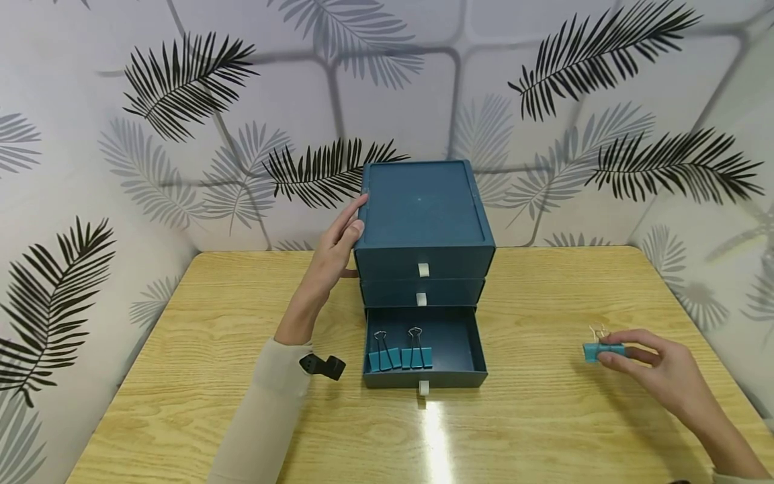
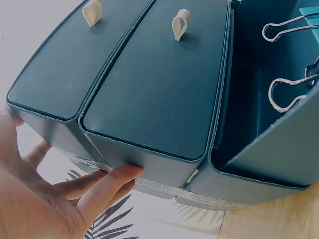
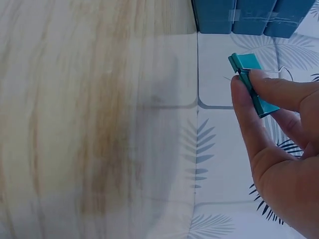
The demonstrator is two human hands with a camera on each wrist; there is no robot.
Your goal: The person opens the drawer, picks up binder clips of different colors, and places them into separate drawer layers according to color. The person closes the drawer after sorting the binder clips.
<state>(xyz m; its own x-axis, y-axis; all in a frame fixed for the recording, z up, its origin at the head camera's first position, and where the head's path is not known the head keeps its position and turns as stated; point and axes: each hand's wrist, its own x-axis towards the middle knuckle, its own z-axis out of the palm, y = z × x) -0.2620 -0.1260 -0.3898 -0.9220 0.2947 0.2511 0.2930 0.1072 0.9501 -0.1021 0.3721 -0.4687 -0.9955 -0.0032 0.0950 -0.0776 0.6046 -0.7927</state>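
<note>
A dark blue drawer unit (image 1: 423, 208) stands on the table with its bottom drawer (image 1: 456, 343) pulled out. Two teal binder clips (image 1: 385, 359) lie in that drawer, toward its left side. My left hand (image 1: 332, 249) rests on the unit's left side; in the left wrist view its fingers (image 2: 117, 181) lie along the side wall. Well to the right of the unit, my right hand (image 1: 659, 366) pinches another teal binder clip (image 1: 591, 352) between thumb and fingers. Its wire handles (image 3: 285, 69) stick out past the thumb in the right wrist view.
The wooden table (image 1: 242, 316) runs up to a wall covering (image 1: 399, 101) printed with palm leaves. Above the pulled-out drawer are two closed drawers with pale pull tabs (image 1: 423, 269). A black strap (image 1: 323, 366) sits at the left cuff.
</note>
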